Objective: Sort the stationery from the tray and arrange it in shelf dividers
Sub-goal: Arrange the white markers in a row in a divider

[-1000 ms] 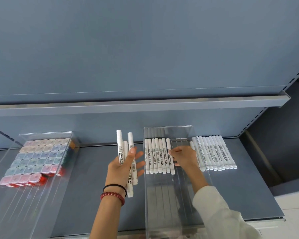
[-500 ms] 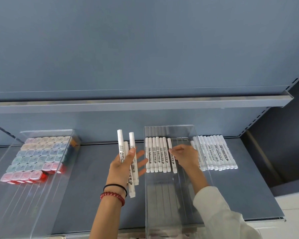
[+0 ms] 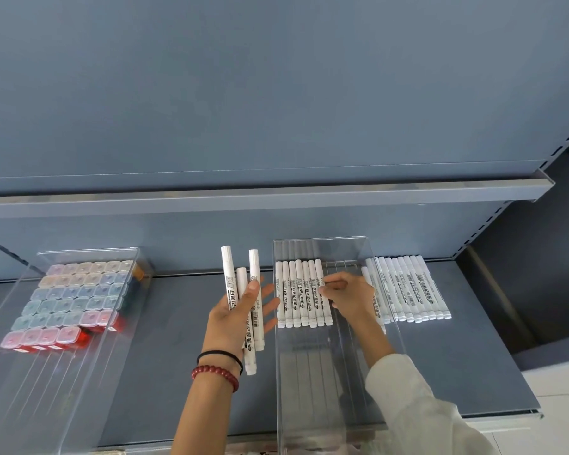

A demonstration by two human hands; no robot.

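My left hand (image 3: 237, 315) holds three white markers (image 3: 254, 274) upright in front of the shelf, thumb across them. Just to their right stands a clear acrylic divider (image 3: 322, 240) with a row of several white markers (image 3: 296, 292) lying side by side at its back. My right hand (image 3: 350, 298) reaches into the divider from the right. Its curled fingertips and thumb pinch the rightmost marker (image 3: 320, 274) of that row, which lies flush against the others.
A second row of white markers (image 3: 411, 289) lies on the grey shelf (image 3: 178, 339) right of the divider. At the left, another clear divider (image 3: 89, 251) holds several pastel and red small boxes (image 3: 76, 295). An upper shelf edge (image 3: 276, 198) overhangs.
My right hand has slid the rightmost marker left, from slightly apart and angled to flush with the row. My left hand with its markers has hardly moved.
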